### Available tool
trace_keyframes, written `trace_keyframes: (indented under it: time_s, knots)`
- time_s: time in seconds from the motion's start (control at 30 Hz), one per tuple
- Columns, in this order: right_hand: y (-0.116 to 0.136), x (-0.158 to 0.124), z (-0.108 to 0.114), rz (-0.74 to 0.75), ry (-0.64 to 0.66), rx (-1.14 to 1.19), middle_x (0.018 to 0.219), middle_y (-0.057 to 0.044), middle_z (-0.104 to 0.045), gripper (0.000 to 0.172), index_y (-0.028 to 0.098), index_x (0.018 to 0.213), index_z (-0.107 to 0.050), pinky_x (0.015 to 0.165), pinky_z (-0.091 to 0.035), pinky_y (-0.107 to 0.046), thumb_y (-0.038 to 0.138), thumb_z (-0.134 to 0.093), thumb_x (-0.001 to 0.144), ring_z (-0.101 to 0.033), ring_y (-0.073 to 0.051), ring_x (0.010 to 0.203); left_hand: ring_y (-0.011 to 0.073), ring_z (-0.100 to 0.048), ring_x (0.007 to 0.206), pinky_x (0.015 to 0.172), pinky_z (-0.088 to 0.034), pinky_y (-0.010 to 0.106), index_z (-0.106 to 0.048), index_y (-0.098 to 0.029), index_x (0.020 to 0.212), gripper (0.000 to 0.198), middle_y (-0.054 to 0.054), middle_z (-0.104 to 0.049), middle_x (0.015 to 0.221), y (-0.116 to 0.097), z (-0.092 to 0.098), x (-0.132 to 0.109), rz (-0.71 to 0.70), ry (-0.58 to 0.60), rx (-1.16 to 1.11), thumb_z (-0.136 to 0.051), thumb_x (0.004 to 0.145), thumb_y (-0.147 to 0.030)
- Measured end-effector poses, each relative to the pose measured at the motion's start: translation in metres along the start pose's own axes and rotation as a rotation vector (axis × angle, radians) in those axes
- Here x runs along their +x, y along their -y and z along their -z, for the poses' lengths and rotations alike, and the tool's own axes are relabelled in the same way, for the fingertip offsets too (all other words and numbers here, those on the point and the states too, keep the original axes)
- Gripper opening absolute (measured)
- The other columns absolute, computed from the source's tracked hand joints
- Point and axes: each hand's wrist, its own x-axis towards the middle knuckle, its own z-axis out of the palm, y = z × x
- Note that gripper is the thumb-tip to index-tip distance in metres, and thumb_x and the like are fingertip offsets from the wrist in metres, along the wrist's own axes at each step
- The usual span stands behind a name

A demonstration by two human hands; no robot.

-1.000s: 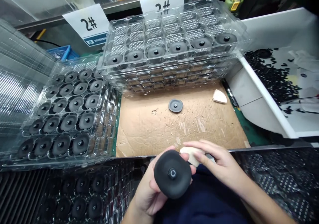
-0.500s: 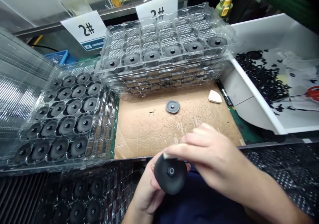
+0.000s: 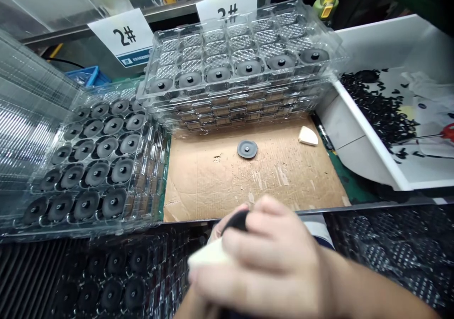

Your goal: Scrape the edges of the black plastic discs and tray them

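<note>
My right hand [image 3: 280, 262], blurred by motion, grips a cream-white sponge-like block [image 3: 207, 258] between thumb and fingers. Behind it, my left hand [image 3: 219, 230] is mostly hidden and holds a round black rubber-like disc [image 3: 234, 222], of which only the upper edge shows. The right fingers overlap the disc; whether the block touches it I cannot see. Farther out, a similar small disc with a raised centre [image 3: 247, 149] lies on a cardboard sheet [image 3: 202, 181]. A cream wedge-shaped block [image 3: 308, 137] rests near the sheet's right side.
Clear plastic trays [image 3: 241, 99] are stacked behind the cardboard, with discs in the front row. More trays filled with discs [image 3: 95, 172] stand at left. On the right, a white bin [image 3: 369, 139] holds many small black pieces and a red-handled tool [image 3: 447, 132].
My right hand has moved down and left across the disc, bringing the cream block into clear view. The disc has turned from face-up to mostly hidden. The view has shifted slightly.
</note>
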Motion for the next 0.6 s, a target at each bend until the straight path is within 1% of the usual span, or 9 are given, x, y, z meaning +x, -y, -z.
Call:
trace_keyframes:
  time_s: [0.03,0.1,0.17,0.2,0.33,0.4,0.47,0.53,0.6]
  knots:
    - [-0.008,-0.003,-0.001,-0.065,-0.011,0.055,0.071,0.002,-0.067,0.03,0.021,0.098,-0.068,0.06,-0.034,-0.03,0.019,-0.039,0.095,-0.053,-0.011,0.059,0.0308,-0.058,0.112,0.102,-0.041,0.047,-0.068,-0.032,0.1,0.05,-0.001,-0.071,0.103,-0.001,-0.001,-0.001,-0.039,0.009,-0.018,-0.081,0.053,-0.044]
    - [-0.029,-0.015,-0.005,-0.354,0.004,0.117,0.086,-0.001,-0.071,0.025,0.021,0.101,-0.067,0.067,-0.04,-0.028,0.017,-0.044,0.093,-0.06,-0.012,0.074,0.0296,-0.06,0.112,0.102,-0.042,0.041,-0.065,-0.033,0.109,0.066,0.0,-0.067,0.118,-0.005,-0.003,-0.002,-0.129,0.046,-0.079,-0.084,0.047,-0.045]
    - [-0.05,-0.036,-0.015,-0.638,0.038,0.123,0.091,-0.003,-0.07,0.023,0.021,0.105,-0.066,0.068,-0.045,-0.027,0.02,-0.048,0.091,-0.062,-0.014,0.079,0.0262,-0.063,0.108,0.098,-0.046,0.035,-0.065,-0.034,0.11,0.063,0.001,-0.066,0.122,-0.008,-0.003,-0.003,-0.191,0.096,-0.155,-0.083,0.05,-0.043]
    - [-0.059,-0.049,-0.023,-0.726,0.064,0.114,0.089,-0.003,-0.07,0.023,0.022,0.106,-0.067,0.066,-0.046,-0.027,0.022,-0.049,0.09,-0.062,-0.014,0.076,0.024,-0.064,0.106,0.095,-0.048,0.031,-0.065,-0.034,0.109,0.059,0.001,-0.067,0.12,-0.009,-0.003,-0.003,-0.198,0.118,-0.187,-0.082,0.053,-0.042]
    - [-0.074,-0.096,-0.058,-0.765,0.136,0.102,0.078,-0.004,-0.071,0.021,0.022,0.097,-0.071,0.064,-0.048,-0.028,0.025,-0.053,0.087,-0.064,-0.017,0.071,0.0201,-0.066,0.101,0.089,-0.051,0.023,-0.067,-0.031,0.108,0.055,0.0,-0.071,0.112,-0.01,-0.001,0.002,-0.184,0.139,-0.254,-0.081,0.056,-0.041]
    - [-0.07,-0.1,-0.06,-0.784,0.121,0.098,0.076,-0.004,-0.071,0.021,0.021,0.096,-0.072,0.062,-0.048,-0.028,0.026,-0.053,0.087,-0.064,-0.017,0.068,0.0203,-0.066,0.102,0.09,-0.05,0.023,-0.066,-0.031,0.108,0.054,0.0,-0.071,0.113,-0.009,-0.002,0.004,-0.177,0.142,-0.259,-0.081,0.057,-0.038]
    - [-0.059,-0.086,-0.048,-0.818,0.067,0.09,0.082,-0.004,-0.071,0.023,0.02,0.102,-0.069,0.056,-0.047,-0.026,0.027,-0.051,0.089,-0.062,-0.015,0.064,0.0208,-0.066,0.103,0.091,-0.05,0.024,-0.066,-0.031,0.109,0.054,0.0,-0.07,0.114,-0.006,-0.004,0.005,-0.174,0.159,-0.257,-0.081,0.058,-0.036]
    - [-0.041,-0.061,-0.029,-0.82,-0.053,0.075,0.091,-0.004,-0.07,0.024,0.021,0.108,-0.066,0.052,-0.045,-0.024,0.028,-0.05,0.09,-0.061,-0.014,0.064,0.0209,-0.066,0.102,0.089,-0.051,0.025,-0.066,-0.03,0.109,0.054,0.0,-0.07,0.113,-0.004,-0.007,0.006,-0.168,0.147,-0.245,-0.082,0.057,-0.034]
    - [-0.019,-0.034,-0.016,-0.689,-0.234,0.058,0.098,-0.004,-0.07,0.022,0.021,0.108,-0.064,0.056,-0.047,-0.024,0.023,-0.052,0.09,-0.062,-0.014,0.071,0.0188,-0.066,0.1,0.086,-0.052,0.022,-0.067,-0.03,0.106,0.052,0.0,-0.071,0.11,-0.003,-0.01,0.005,-0.16,0.099,-0.223,-0.083,0.057,-0.03]
